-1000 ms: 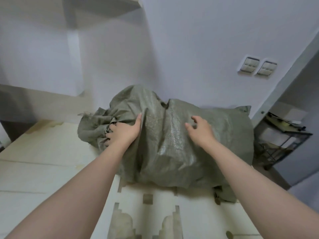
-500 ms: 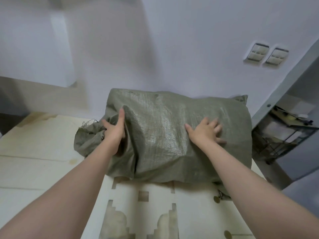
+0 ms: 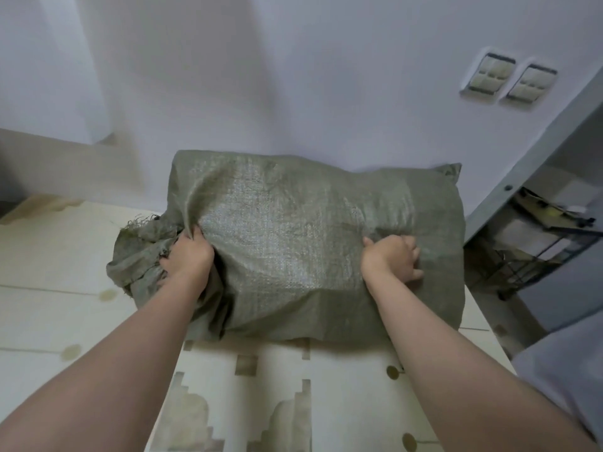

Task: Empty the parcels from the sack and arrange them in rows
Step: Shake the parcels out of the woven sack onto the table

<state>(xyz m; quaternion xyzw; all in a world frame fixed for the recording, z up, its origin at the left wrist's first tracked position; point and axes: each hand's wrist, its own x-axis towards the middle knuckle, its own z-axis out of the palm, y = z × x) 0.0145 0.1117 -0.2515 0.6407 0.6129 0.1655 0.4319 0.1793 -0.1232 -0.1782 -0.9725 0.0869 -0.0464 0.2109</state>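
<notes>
A full grey-green woven sack (image 3: 293, 230) lies on its side on the tiled floor, against the white wall. Its frayed, bunched mouth points left. My left hand (image 3: 187, 256) grips a fold of the cloth near that bunched mouth. My right hand (image 3: 391, 257) has its fingers curled into the cloth on the sack's right half. The parcels are hidden inside the sack.
Cream patterned floor tiles (image 3: 261, 396) stretch toward me and to the left. A grey door frame (image 3: 535, 164) stands at the right, with a black wire rack (image 3: 535, 252) of items behind it. Two wall switches (image 3: 509, 78) sit high on the wall.
Both hands went from lying flat on the sack to gripping its cloth. The sack's upright bunched top has been pushed down and now lies flatter against the wall.
</notes>
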